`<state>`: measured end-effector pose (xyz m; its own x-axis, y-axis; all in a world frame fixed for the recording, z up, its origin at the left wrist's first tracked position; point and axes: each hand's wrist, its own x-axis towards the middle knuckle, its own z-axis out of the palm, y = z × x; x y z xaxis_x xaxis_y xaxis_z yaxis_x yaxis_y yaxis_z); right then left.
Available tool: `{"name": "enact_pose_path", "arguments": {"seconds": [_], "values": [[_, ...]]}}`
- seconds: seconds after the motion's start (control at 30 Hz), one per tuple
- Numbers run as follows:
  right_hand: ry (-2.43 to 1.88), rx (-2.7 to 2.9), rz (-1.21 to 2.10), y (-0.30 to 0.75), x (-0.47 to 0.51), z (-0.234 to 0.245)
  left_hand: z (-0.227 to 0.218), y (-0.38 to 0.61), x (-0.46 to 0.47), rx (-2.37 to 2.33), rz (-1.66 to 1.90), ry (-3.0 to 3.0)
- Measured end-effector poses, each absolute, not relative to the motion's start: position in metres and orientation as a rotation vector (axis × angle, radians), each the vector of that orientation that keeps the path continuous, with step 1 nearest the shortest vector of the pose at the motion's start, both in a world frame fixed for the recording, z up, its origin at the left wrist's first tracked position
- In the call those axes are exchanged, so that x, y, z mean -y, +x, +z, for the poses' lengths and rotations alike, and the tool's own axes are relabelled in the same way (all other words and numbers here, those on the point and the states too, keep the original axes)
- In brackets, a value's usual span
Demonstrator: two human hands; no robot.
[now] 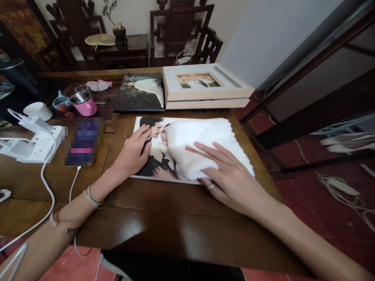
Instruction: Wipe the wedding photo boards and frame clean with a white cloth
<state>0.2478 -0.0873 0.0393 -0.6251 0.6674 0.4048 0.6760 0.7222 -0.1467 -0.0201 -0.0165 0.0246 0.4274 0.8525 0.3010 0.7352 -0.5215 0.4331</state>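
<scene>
A photo panel or album (162,158) with a picture of a couple lies flat on the wooden table in front of me. My left hand (134,150) rests on its left edge, fingers stretched out and holding nothing. Over the right part of the picture spreads a fluffy white cloth (199,134), hiding what is beneath. On the cloth lies my right hand (227,171), its fingers spread and pressing flat, with the thumb side by the near edge of the panel.
Behind the panel are a dark photo board (140,93) and stacked pale frames (208,84). To the left lie a phone (83,144) on a cable, a white power strip (43,144) and a pink mug (84,103). The table's (164,222) right edge drops to red floor tiles.
</scene>
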Motion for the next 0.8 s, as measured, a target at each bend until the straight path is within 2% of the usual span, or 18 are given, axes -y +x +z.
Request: {"name": "enact_pose_path", "arguments": {"seconds": [0.4,0.8], "values": [[-1.052,2.508,-0.066,0.24,0.096,0.044,0.024,-0.02,0.013,-1.386,0.738,2.442],[-0.955,2.512,0.037,0.248,0.092,0.038,0.021,-0.019,0.01,-1.364,0.738,2.469]]}}
